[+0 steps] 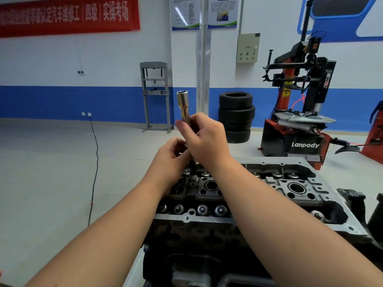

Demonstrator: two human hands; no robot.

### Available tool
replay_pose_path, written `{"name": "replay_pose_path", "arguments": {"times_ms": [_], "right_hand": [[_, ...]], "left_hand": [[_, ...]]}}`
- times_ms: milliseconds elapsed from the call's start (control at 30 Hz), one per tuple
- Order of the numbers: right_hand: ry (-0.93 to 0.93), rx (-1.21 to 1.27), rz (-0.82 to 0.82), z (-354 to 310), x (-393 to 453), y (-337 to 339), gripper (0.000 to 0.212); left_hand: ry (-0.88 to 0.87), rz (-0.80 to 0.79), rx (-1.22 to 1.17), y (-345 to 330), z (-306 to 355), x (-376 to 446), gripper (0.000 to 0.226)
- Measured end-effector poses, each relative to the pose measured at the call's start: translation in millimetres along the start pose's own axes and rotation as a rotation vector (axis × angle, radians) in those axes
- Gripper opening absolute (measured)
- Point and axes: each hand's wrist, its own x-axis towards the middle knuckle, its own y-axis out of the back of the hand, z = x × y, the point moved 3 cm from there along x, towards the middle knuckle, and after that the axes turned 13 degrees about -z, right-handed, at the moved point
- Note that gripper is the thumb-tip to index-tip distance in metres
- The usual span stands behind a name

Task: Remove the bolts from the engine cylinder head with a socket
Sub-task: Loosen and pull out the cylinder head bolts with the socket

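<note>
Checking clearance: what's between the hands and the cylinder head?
Head view: a dark bolt shank hangs from the hands toward the cylinder head; otherwise open air.

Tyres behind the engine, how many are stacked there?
4, in one stack on the floor by the blue wall: top tyre, second, third, bottom. The right hand covers part of the lower ones' left edge.
</note>
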Motion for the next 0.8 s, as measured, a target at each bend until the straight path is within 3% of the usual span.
{"name": "replay_pose_path", "arguments": {"times_ms": [133, 333, 600, 800], "right_hand": [[-0.063, 0.007, -0.045, 3.9, 1.9, -1.4, 0.028], [-0.023, -0.002, 0.002, 1.0, 0.3, 0.1, 0.026], [-0.030, -0.037, -0.027, 2.4, 0.7, -1.6, 0.023], [-0.017, -0.003, -0.012, -0.1, -0.2, -0.7, 0.025]], "left_hand": [[0.050, -0.056, -0.034, -3.6, 0.5, -0.9, 0.027], [0.009, 0.010, 0.000, -0.5, 1.1, -1.2, 0.030], [0.039, -0.061, -0.023, -3.7, -0.2, -0.3, 0.033], [0.001, -0.026, 0.012, -1.5, 1.3, -0.7, 0.030]]}}
